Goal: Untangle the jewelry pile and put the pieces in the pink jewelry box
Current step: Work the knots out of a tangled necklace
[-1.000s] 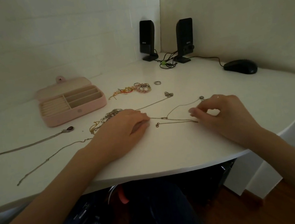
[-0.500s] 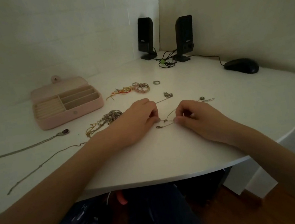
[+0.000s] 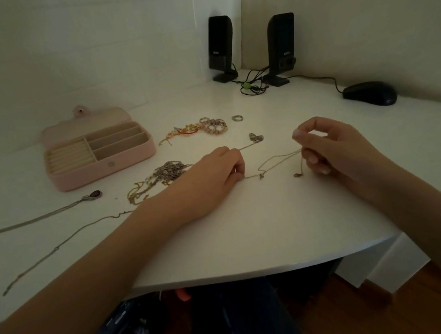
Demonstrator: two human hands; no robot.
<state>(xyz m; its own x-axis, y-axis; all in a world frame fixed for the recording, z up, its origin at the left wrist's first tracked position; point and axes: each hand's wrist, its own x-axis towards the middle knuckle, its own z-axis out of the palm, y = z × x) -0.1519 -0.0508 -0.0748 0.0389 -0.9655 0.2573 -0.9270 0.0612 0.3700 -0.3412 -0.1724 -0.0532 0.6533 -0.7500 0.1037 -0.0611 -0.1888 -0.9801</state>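
A thin gold chain (image 3: 274, 160) runs between my two hands on the white desk. My left hand (image 3: 215, 175) rests on the desk and pinches one end of it; another chain with a small pendant (image 3: 255, 137) leads out from behind that hand. My right hand (image 3: 331, 147) is lifted slightly, its fingers pinched on the other end, and the clasp (image 3: 298, 175) dangles below. The tangled jewelry pile (image 3: 159, 177) lies just left of my left hand. The pink jewelry box (image 3: 98, 150) stands open at the back left, its compartments bare.
Colourful beaded bracelets (image 3: 200, 129) and a ring (image 3: 237, 118) lie behind the hands. Two long chains (image 3: 39, 216) stretch across the left of the desk, one with a dark pendant (image 3: 95, 194). Two black speakers (image 3: 281, 48) and a black mouse (image 3: 368, 94) sit at the back.
My right hand has drawn away to the right and lifted with the chain's end, so the thin gold chain now spreads out between the hands. My left hand stays in place.
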